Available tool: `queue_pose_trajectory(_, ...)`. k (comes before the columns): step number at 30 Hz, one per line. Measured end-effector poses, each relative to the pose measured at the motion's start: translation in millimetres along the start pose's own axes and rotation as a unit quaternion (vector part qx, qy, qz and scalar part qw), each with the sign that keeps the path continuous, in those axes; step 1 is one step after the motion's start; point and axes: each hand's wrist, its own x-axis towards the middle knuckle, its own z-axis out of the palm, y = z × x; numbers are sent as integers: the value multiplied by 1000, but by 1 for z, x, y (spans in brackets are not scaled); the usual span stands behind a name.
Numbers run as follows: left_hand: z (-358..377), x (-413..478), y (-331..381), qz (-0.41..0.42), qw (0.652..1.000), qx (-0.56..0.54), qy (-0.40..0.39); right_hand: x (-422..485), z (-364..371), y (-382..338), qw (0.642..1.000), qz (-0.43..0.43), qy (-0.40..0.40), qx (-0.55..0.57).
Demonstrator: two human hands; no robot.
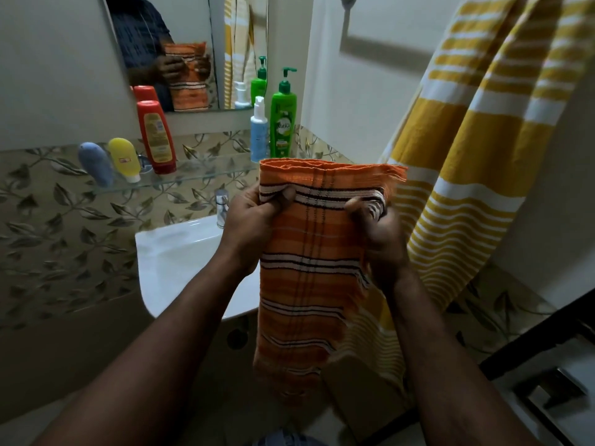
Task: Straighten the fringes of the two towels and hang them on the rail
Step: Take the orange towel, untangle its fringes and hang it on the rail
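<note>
Orange striped towel [314, 252] at frame centre, held upright, fringed top edge above both hands. Left hand [254, 217] pinches left edge, fingers curled; right hand [376, 226] grips right edge. Yellow striped towel [476, 156] hangs upper right.

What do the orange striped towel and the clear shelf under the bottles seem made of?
The orange striped towel: probably thin woven cotton, matte, with loose thread fringe at its edges. The clear shelf: apparently glass, glossy; leaf-patterned tiles show through it.
</note>
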Motion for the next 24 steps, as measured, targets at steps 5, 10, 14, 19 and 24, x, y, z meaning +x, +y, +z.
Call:
queue_pose_trajectory(5, -7, 9, 16, 16, 999, 11, -27, -3, 11, -6, 999, -22, 12, 32)
queue_pose_trajectory(10, -25, 12, 27, -20, 992, 30, -122, 16, 24, -31, 995, -35, 53, 72)
queue_pose_trajectory(14, -35, 15, 32, 1, 990, 44, -131, 28, 31, -46, 997, -49, 44, 46)
queue_pose_trajectory(19, -36, 26, 47, 1, 988, 11, -154, 20, 23, -38, 995, -24, -92, 36)
queue_pose_trajectory(24, -43, 35, 57, -12, 987, -6, -161, 15, 37, -31, 999, -18, -27, 33)
